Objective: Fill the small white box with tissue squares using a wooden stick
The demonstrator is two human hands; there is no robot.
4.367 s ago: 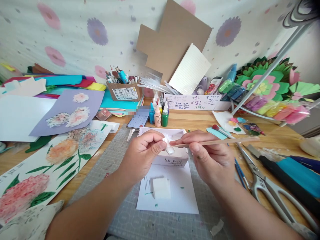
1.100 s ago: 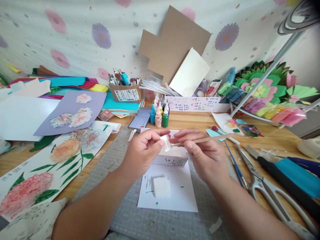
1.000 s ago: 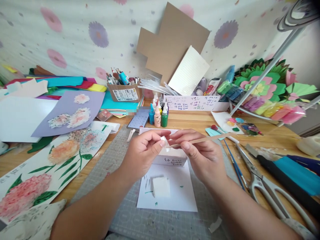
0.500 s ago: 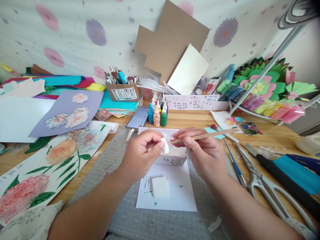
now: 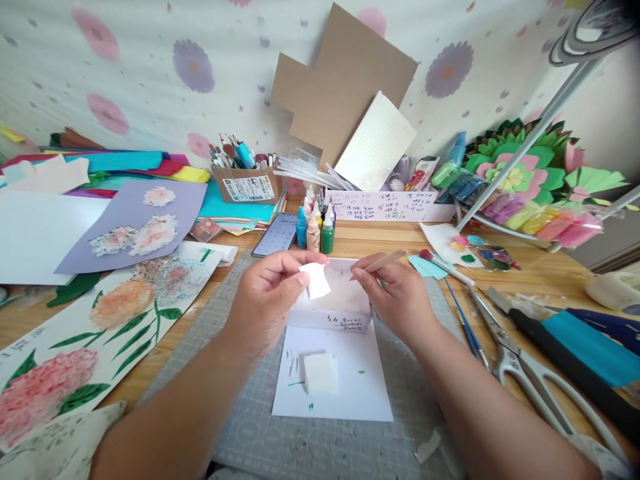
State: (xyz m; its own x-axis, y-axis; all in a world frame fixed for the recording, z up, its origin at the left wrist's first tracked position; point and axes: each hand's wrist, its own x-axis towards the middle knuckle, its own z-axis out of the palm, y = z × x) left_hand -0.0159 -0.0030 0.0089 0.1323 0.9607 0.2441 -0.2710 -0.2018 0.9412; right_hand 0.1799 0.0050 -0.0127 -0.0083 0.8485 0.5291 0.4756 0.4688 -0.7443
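Note:
Between the thumb and fingers of my left hand [image 5: 273, 297] is a small white paper piece [image 5: 318, 281], its face turned towards me. My right hand [image 5: 395, 290] pinches a flat wooden stick [image 5: 386, 261], which points up to the right. Both hands are over an open white box [image 5: 330, 319] with handwriting on its front wall. Under and in front of the box lies a white sheet [image 5: 360, 393] with green marks. A stack of white paper squares [image 5: 321, 373] rests on that sheet.
A grey cutting mat [image 5: 240, 427] covers the table's middle. Scissors [image 5: 510, 360], blue-handled brushes [image 5: 467, 327] and a black-handled knife [image 5: 565, 367] lie right. Paint bottles [image 5: 327, 230] and a phone [image 5: 275, 235] stand behind the box. A flower painting [image 5: 125, 320] lies left.
The paper piece, rolled or folded before, now shows a wider flat face. My right hand has moved slightly right and the stick is more upright, farther from the paper.

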